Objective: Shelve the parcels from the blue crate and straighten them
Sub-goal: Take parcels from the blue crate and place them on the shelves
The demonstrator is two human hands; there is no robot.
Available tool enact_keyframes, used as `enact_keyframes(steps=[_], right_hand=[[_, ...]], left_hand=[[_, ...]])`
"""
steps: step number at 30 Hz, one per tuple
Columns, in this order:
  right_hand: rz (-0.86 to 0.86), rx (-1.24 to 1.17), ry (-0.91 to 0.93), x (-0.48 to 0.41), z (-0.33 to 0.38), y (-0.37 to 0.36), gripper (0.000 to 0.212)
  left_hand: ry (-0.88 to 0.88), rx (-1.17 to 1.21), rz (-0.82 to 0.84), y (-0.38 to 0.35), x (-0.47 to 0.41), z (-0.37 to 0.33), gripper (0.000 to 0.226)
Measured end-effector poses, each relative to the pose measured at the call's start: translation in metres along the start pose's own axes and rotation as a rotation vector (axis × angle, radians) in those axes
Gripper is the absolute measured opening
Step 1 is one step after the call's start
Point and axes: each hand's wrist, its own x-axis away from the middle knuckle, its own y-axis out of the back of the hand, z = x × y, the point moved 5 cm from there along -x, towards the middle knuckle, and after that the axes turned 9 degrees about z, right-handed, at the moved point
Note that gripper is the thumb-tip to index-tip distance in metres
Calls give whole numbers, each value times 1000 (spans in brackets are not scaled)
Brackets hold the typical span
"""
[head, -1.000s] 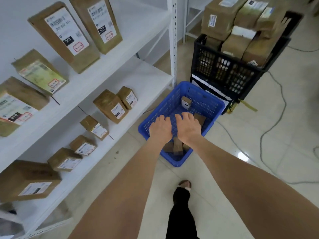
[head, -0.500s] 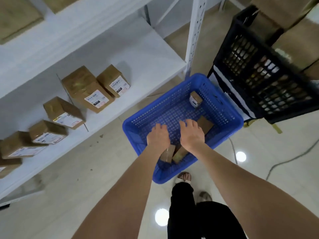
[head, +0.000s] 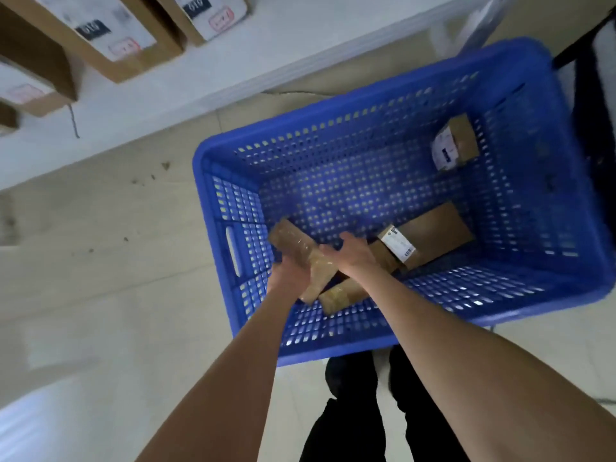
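The blue crate [head: 376, 98] stands on the floor right below me. Both my hands are inside it at its near left corner. My left hand [head: 288, 278] grips the near end of a long brown taped parcel [head: 295, 243], which is tilted up off the crate floor. My right hand [head: 350, 258] holds the same parcel along its right side. Under them lies another brown parcel [head: 340, 295]. A flat parcel with a white label [head: 433, 231] lies to the right. One small labelled parcel [head: 455, 143] sits in the far right corner.
The white bottom shelf [head: 233, 61] runs across the top left and carries labelled cardboard boxes [head: 133, 38]. A black crate [head: 593, 111] stands against the blue crate's far right side. My legs in black trousers [head: 350, 411] are just behind the crate's near wall.
I have bent much closer over the crate. Both hands went from resting on the parcels to taking hold of the long taped parcel and tilting it up.
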Motion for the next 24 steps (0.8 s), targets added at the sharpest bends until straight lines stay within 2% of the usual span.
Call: enact_keyframes(steps=[3, 5, 10, 14, 15, 19, 21, 24], right_hand=[[87, 0, -2, -39, 0, -20, 74], [149, -85, -20, -50, 2, -32, 69], [82, -316, 18, -38, 11, -27, 52], [-20, -507, 41, 5, 24, 4, 62], [-29, -556, 39, 23, 32, 11, 58], [57, -654, 7, 105, 57, 34, 18], [71, -722, 10, 144, 67, 47, 14], [80, -861, 12, 201, 81, 67, 13]], left_hand=[[54, 96, 84, -28, -44, 23, 47], [91, 213, 106, -34, -49, 28, 43], [104, 401, 30, -10, -14, 14, 43], [17, 522, -78, 21, 37, -3, 33], [5, 526, -88, 31, 55, -8, 31], [-39, 548, -159, 70, 128, -22, 33], [-46, 575, -191, 88, 164, -24, 31], [-20, 655, -225, 119, 221, -29, 41]])
